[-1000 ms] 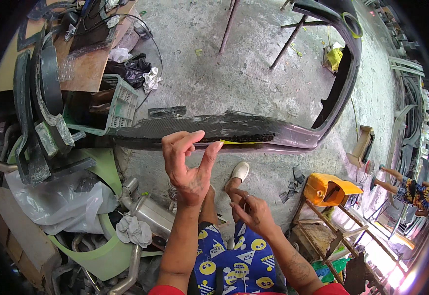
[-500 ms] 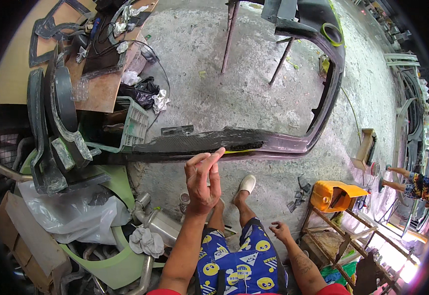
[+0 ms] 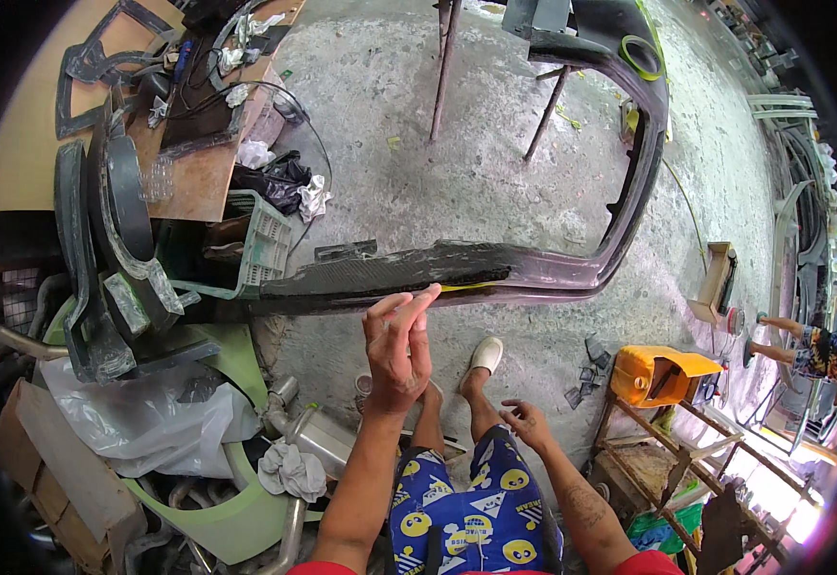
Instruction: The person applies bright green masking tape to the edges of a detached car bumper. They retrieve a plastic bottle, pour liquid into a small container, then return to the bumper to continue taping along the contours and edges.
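Observation:
A long dark car body part (image 3: 361, 278), shaped like a bumper frame with a curved right side, stretches across in front of me. My left hand (image 3: 397, 355) reaches up to its lower bar, with the index fingertip touching the near edge and the other fingers loosely bent. Right beside that fingertip a thin yellow strip (image 3: 466, 287), which looks like tape, runs along the edge. Nothing shows in the left hand, though its palm side is partly hidden. My right hand (image 3: 528, 424) hangs low near my knee, fingers loosely apart and holding nothing.
A yellow-green tape roll (image 3: 642, 57) is on the part's far right corner. Left stand a green crate (image 3: 267, 240), a wooden table (image 3: 203, 182) and piled panels. A cut yellow jerrycan (image 3: 663, 376) rests on a rusty frame (image 3: 629, 422) at right. Another person (image 3: 816, 356) is far right.
My right hand has moved slightly up and to the left. The left fingertip stays at the part's edge beside the yellow strip. The view has shifted a little.

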### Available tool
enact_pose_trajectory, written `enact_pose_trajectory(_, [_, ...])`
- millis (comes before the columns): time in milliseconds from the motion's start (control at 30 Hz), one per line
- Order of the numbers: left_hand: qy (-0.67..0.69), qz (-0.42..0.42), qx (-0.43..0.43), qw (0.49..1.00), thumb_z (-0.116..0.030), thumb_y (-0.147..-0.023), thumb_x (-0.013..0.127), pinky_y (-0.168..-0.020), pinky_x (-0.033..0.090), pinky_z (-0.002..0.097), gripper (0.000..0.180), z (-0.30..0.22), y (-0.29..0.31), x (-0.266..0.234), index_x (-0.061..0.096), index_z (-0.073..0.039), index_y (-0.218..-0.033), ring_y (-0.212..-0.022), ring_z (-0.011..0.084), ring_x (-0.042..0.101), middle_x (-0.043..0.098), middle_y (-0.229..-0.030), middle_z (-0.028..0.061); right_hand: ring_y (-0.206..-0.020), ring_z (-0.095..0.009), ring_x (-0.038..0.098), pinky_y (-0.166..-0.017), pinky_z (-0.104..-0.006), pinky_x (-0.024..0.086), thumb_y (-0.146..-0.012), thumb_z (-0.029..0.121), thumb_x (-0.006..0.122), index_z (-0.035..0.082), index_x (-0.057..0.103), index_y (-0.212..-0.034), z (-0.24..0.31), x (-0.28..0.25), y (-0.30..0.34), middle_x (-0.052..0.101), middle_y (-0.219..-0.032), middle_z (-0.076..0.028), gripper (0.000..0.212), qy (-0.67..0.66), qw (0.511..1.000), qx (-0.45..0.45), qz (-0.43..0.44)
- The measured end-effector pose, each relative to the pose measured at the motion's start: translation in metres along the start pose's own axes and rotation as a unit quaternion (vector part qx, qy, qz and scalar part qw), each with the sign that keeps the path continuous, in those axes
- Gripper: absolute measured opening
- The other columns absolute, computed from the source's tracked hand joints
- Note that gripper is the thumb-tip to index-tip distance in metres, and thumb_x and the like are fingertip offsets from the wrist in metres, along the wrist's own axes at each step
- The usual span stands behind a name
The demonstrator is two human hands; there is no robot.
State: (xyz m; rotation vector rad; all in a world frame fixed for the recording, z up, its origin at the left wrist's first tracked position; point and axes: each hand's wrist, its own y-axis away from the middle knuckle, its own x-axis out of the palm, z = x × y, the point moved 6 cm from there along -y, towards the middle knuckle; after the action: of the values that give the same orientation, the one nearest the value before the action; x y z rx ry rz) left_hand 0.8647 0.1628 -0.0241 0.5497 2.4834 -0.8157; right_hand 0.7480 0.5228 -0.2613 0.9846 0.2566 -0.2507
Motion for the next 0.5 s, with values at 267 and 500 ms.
enact_pose_trajectory(267, [-0.002,-0.003,0.008,1.000,0.002,-0.101,0.053,-0.095,0.047,0.0356,0.024,-0.001,-0.003,0.004,0.058,-0.003,-0.123,-0.105,0.0248,0.057,0.075,-0.117,0.0103,-0.066,-0.016,0.065,-0.056,-0.0309,0.053,-0.092,0.034,0.073,0.003,0.067,-0.127,-0.040,0.001,0.007,0.072,-0.087,-0.013,0.047,-0.018,0.997,0.064,0.030])
enact_pose_trajectory(500, [0.011,0.005,0.003,1.000,0.003,-0.100,0.053,-0.094,0.048,0.0369,0.024,-0.003,-0.005,0.001,0.059,-0.003,-0.123,-0.105,0.0254,0.058,0.074,-0.118,0.0106,-0.065,-0.016,0.065,-0.055,-0.0313,0.054,-0.092,0.035,0.074,0.003,0.068,-0.125,-0.080,0.003,0.023,0.072,-0.087,-0.011,0.046,-0.012,0.991,0.126,0.039])
